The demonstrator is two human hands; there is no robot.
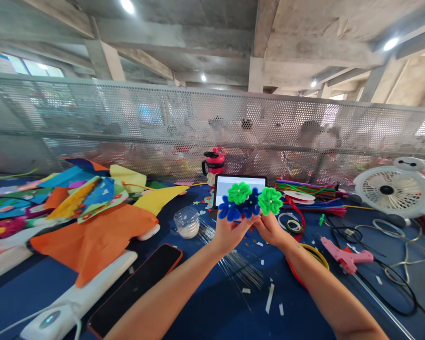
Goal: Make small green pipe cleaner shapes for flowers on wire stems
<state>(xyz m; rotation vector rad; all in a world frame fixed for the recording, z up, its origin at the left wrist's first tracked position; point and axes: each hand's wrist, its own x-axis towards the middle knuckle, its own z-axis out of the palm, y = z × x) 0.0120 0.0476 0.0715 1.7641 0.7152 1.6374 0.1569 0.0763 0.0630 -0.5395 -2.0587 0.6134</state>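
Observation:
Both arms reach forward over the table. My left hand is closed around the lower part of a small bunch of fuzzy pipe-cleaner flowers, beneath a blue flower and a green flower. My right hand meets it, fingers closed below another green flower; a second blue flower sits between them. Pale beads show at some flower centres. The stems are hidden by my fingers. Behind the flowers stands a lit tablet, partly covered by them.
Thin wires and paper scraps lie under my arms. Left are a phone, a clear cup and orange wrapping sheets. Right are a pink glue gun, tape rolls, pipe cleaners and a fan. A perforated metal screen stands behind.

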